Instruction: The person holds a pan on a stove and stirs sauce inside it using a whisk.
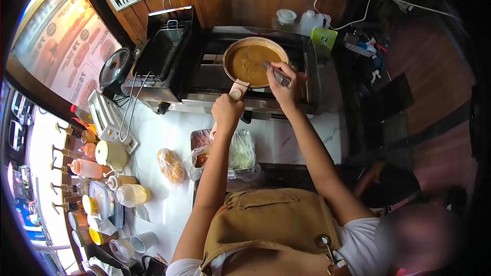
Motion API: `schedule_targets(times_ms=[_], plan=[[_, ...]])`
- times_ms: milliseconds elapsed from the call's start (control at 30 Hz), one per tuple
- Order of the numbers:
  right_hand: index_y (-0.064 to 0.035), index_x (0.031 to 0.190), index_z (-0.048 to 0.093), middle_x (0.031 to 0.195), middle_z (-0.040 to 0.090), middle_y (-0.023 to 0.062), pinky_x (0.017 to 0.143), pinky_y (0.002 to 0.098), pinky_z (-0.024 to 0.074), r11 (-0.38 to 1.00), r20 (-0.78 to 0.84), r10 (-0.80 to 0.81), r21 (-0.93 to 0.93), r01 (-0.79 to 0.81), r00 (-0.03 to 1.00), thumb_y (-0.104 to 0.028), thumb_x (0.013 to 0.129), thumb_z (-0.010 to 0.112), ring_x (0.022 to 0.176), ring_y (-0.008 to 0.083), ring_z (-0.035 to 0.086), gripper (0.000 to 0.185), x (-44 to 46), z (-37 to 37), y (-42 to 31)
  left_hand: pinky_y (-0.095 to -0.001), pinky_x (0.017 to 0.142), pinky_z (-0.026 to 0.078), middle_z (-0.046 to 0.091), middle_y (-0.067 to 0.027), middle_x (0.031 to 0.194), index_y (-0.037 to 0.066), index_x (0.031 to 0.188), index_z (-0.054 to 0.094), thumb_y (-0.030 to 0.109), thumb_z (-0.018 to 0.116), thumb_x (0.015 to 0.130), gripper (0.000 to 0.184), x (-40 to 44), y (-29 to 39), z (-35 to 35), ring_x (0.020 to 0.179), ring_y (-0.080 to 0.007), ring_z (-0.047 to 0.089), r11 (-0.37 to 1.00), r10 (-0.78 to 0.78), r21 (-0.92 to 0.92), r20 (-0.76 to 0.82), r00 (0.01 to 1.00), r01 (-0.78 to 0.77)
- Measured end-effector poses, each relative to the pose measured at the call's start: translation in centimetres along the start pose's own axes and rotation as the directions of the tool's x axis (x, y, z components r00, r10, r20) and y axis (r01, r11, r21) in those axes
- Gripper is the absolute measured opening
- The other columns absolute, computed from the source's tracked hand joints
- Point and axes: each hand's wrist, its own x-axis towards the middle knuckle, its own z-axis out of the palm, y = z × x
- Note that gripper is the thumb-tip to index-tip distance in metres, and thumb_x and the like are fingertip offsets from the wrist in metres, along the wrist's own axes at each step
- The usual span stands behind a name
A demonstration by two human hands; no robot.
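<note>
Pan [256, 40] of brown sauce [245, 62] on the stove [204, 74]

Beyond the tan apron [279, 220] at bottom centre lies a white marbled desk [153, 133], then the stove, upper centre, and a wooden wall [215, 0]. The far right is mostly lost in darkness. The left hand [228, 108] grips the pan's pink handle [239, 87]; the right hand [284, 84] clasps a utensil [281, 77] whose lower end is hidden in sauce. The pan's long axis slants, handle pointing down and left.
</note>
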Motion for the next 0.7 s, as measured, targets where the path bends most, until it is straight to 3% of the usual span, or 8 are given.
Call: schedule_targets(times_ms=[67, 100, 233, 333, 433, 500, 567, 700], plan=[[-0.0153, 0.071, 0.059, 0.061, 0.058, -0.0028, 0.066, 0.0300, 0.0308, 0.999, -0.093, -0.025, -0.051, 0.020, 0.995, -0.015, 0.063, 0.066, 0.057, 0.0140, 0.055, 0.011, 0.5, -0.4, 0.7, -0.0421, 0.065, 0.047, 0.059, -0.0213, 0.071, -0.002, 0.066, 0.059, 0.016, 0.052, 0.060, 0.021, 0.1, 0.2, -0.3, 0.068, -0.0366, 0.058, 1.000, -0.006, 0.013, -0.005, 1.000, 0.006], [-0.0159, 0.070, 0.058, 0.059, 0.058, -0.0027, 0.068, 0.0310, 0.0302, 0.988, -0.100, -0.075, -0.143, 0.061, 0.992, -0.016, 0.063, 0.066, 0.058, 0.0143, 0.054, 0.010, 0.5, -1.0, 0.9, -0.0421, 0.065, 0.047, 0.059, -0.0213, 0.071, -0.002, 0.066, 0.059, 0.016, 0.052, 0.060, 0.021, 0.1, 0.3, -0.4, 0.068, -0.0366, 0.058, 1.000, -0.007, 0.014, -0.008, 1.000, 0.007], [-0.0159, 0.069, 0.059, 0.058, 0.057, -0.0034, 0.071, 0.0322, 0.0271, 0.985, -0.053, -0.023, -0.170, 0.014, 0.998, -0.018, 0.063, 0.066, 0.059, 0.0128, 0.053, 0.010, 0.0, -4.8, -1.6, -0.0418, 0.065, 0.047, 0.059, -0.0218, 0.070, -0.002, 0.066, 0.059, 0.016, 0.053, 0.059, 0.021, 0.4, 0.2, -0.2, 0.068, -0.0367, 0.058, 1.000, -0.019, 0.015, 0.005, 1.000, 0.019], [-0.0147, 0.070, 0.060, 0.059, 0.058, -0.0044, 0.071, 0.0310, 0.0283, 0.997, 0.105, 0.005, -0.084, 0.003, 0.994, -0.017, 0.064, 0.066, 0.058, 0.0122, 0.053, 0.009, -0.5, -5.2, -3.5, -0.0420, 0.065, 0.047, 0.059, -0.0223, 0.070, -0.002, 0.066, 0.059, 0.016, 0.053, 0.059, 0.021, 0.2, -0.1, 0.0, 0.068, -0.0369, 0.058, 1.000, 0.003, 0.014, 0.006, 1.000, -0.003], [-0.0156, 0.072, 0.061, 0.062, 0.059, -0.0045, 0.069, 0.0311, 0.0293, 0.986, 0.053, 0.044, 0.158, -0.052, 0.998, -0.019, 0.064, 0.067, 0.059, 0.0123, 0.054, 0.010, -0.7, -1.8, -1.9, -0.0422, 0.065, 0.047, 0.058, -0.0223, 0.069, -0.003, 0.066, 0.059, 0.016, 0.052, 0.059, 0.021, -0.1, -0.4, 0.0, 0.069, -0.0371, 0.058, 1.000, 0.014, 0.018, -0.012, 1.000, -0.014], [-0.0169, 0.074, 0.062, 0.064, 0.059, -0.0044, 0.068, 0.0314, 0.0303, 0.986, 0.003, 0.023, 0.165, -0.023, 1.000, -0.020, 0.063, 0.068, 0.060, 0.0127, 0.055, 0.013, -0.3, 0.1, 0.1, -0.0421, 0.065, 0.047, 0.059, -0.0222, 0.069, -0.003, 0.067, 0.059, 0.016, 0.052, 0.059, 0.021, 0.2, 0.0, -0.1, 0.069, -0.0370, 0.058, 1.000, 0.003, 0.006, 0.006, 1.000, -0.003], [-0.0177, 0.075, 0.063, 0.065, 0.059, -0.0047, 0.069, 0.0320, 0.0302, 0.993, -0.099, -0.076, -0.099, 0.066, 0.992, -0.020, 0.062, 0.069, 0.062, 0.0131, 0.055, 0.014, 0.2, 0.6, 1.1, -0.0424, 0.065, 0.046, 0.059, -0.0221, 0.069, -0.003, 0.067, 0.059, 0.016, 0.052, 0.059, 0.021, 0.3, 0.0, -0.2, 0.069, -0.0371, 0.058, 1.000, -0.005, 0.009, 0.014, 1.000, 0.005], [-0.0159, 0.073, 0.064, 0.063, 0.058, -0.0024, 0.072, 0.0335, 0.0288, 0.969, -0.146, -0.073, -0.243, 0.036, 0.986, -0.022, 0.062, 0.068, 0.064, 0.0133, 0.053, 0.013, 0.6, -2.3, -0.4, -0.0426, 0.065, 0.046, 0.059, -0.0223, 0.071, -0.003, 0.067, 0.059, 0.016, 0.053, 0.059, 0.021, 0.0, -0.1, -0.2, 0.070, -0.0371, 0.058, 0.999, -0.020, -0.027, 0.012, 1.000, 0.020]])
